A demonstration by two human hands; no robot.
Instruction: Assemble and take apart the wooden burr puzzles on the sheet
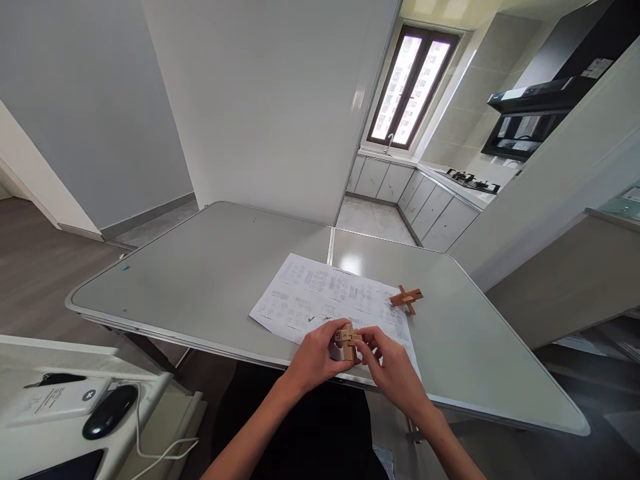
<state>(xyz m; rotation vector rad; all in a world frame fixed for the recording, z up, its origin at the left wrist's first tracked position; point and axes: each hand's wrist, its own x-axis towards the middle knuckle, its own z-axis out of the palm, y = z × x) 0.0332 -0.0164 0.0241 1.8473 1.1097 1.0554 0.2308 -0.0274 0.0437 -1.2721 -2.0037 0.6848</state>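
Both my hands are closed on a light-coloured wooden interlocking puzzle [349, 341] at the table's near edge. My left hand [316, 353] grips it from the left, with the thumb below and the fingers above. On its right side, the fingertips of my right hand [384, 357] pinch one of its pieces. Dark marks show on the puzzle's faces. Under and beyond my hands lies a white sheet [325, 287] printed with small diagrams. A second, redder wooden interlocking puzzle [407, 299] rests at the sheet's right edge, with its bars crossed.
The grey folding table [200, 267] has a seam down its middle. A small teal bit [125, 268] lies near its left edge. At lower left, a white cabinet [55, 363] bears a black mouse [110, 411], a white box [55, 401] and a cable [165, 440].
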